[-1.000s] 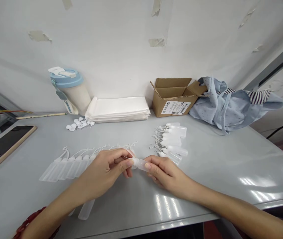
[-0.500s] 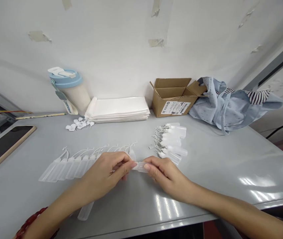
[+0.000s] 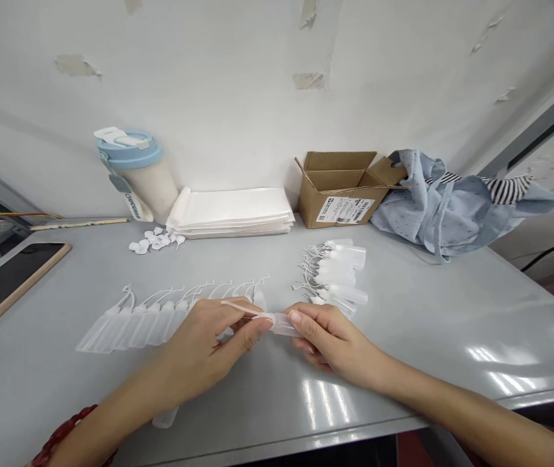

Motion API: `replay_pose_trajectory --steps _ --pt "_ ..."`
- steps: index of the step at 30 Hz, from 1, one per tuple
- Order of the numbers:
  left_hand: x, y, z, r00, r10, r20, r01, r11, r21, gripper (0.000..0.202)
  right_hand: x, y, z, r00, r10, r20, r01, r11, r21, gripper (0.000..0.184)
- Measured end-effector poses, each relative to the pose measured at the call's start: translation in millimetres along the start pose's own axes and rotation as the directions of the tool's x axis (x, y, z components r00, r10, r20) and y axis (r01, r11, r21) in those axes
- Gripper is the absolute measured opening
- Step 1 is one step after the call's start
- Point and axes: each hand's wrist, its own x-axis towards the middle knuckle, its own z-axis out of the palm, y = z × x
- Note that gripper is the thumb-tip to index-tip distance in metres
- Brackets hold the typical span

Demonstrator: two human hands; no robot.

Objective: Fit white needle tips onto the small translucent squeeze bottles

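Note:
Between my hands is a small translucent plastic squeeze bottle (image 3: pixel 285 325), lying sideways with its neck toward the left. My right hand (image 3: pixel 338 337) is closed around its body, thumb on top. At the neck end, the thumb and fingers of my left hand (image 3: pixel 223 334) pinch the white cap (image 3: pixel 264 317), whose thin strap sticks out to the upper left. A row of similar bottles (image 3: pixel 133 327) with strapped caps lies behind my left hand, partly hidden by it. Another group of bottles (image 3: pixel 339 272) lies beyond my right hand. One more bottle (image 3: pixel 165 417) shows under my left forearm.
Loose white caps (image 3: pixel 155 240) lie by a stack of white envelopes (image 3: pixel 231 211). A blue-lidded tumbler (image 3: pixel 145 181), an open cardboard box (image 3: pixel 340 198) and a blue cloth bundle (image 3: pixel 452 214) stand along the wall. A phone (image 3: pixel 14 279) lies at left.
The thumb of my left hand has shifted off the cap's top, and the cap's strap now shows above my fingers. My right hand has turned slightly around the bottle.

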Motion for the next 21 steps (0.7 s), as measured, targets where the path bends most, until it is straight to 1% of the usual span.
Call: replay_pose_trajectory --steps 1,3,4,5,7,10,12,13,15,17,18,19,20,21 --pt "0 -1 0.1 0.999 0.047 -0.013 -0.047 0.999 0.017 0.033 0 0 0 1.000 0.001 -0.003 -0.001 1.000 -0.009 0.042" --pt "0 -3 0.5 0.988 0.136 -0.069 -0.134 0.990 0.035 0.019 0 0 -1 1.000 0.004 0.001 -0.004 1.000 -0.008 0.041" --pt "0 -5 0.8 0.982 0.168 -0.089 -0.166 0.986 0.030 0.016 0 1 -1 1.000 0.000 0.002 0.000 1.000 -0.006 0.041" --pt "-1 -6 0.9 0.977 0.184 -0.105 -0.183 0.983 0.020 0.017 0 1 -1 1.000 -0.009 0.003 0.010 1.000 -0.013 0.040" --pt "-1 -6 0.9 0.984 0.150 -0.097 -0.152 0.988 -0.008 0.020 0 0 -1 0.999 -0.048 -0.007 0.048 0.997 -0.059 0.040" --pt "-1 -3 0.4 0.999 0.030 -0.026 -0.030 0.999 -0.021 0.020 -1 -1 0 0.993 -0.113 -0.028 0.107 0.978 -0.177 0.036" --pt "-1 1 0.0 0.999 -0.031 -0.007 0.031 0.999 -0.032 0.025 -1 0 1 0.986 -0.162 -0.049 0.144 0.954 -0.261 0.031" --pt "-1 2 -0.3 0.999 -0.052 -0.014 0.051 0.998 -0.048 0.026 -1 1 1 0.975 -0.209 -0.068 0.178 0.934 -0.311 0.027" --pt "-1 4 -0.8 0.996 -0.087 -0.029 0.084 0.992 -0.098 0.030 -1 3 1 0.928 -0.356 -0.105 0.280 0.858 -0.431 0.025" --pt "0 3 -1.4 0.995 -0.102 -0.021 0.098 0.984 -0.150 0.034 -1 5 1 0.852 -0.512 -0.108 0.380 0.748 -0.544 0.028" --pt "0 2 -1.7 0.995 -0.100 -0.013 0.096 0.981 -0.166 0.035 -2 5 0 0.822 -0.561 -0.098 0.412 0.704 -0.578 0.027" --pt "1 1 -1.9 0.996 -0.090 -0.009 0.087 0.982 -0.170 0.034 -2 5 0 0.810 -0.579 -0.091 0.424 0.686 -0.591 0.025" --pt "1 0 -1.9 0.997 -0.071 -0.010 0.068 0.985 -0.160 0.032 -2 4 0 0.819 -0.566 -0.095 0.418 0.702 -0.577 0.023" --pt "0 -1 -1.7 0.999 -0.038 -0.014 0.036 0.989 -0.141 0.030 -2 3 -1 0.847 -0.521 -0.108 0.392 0.748 -0.535 0.022"
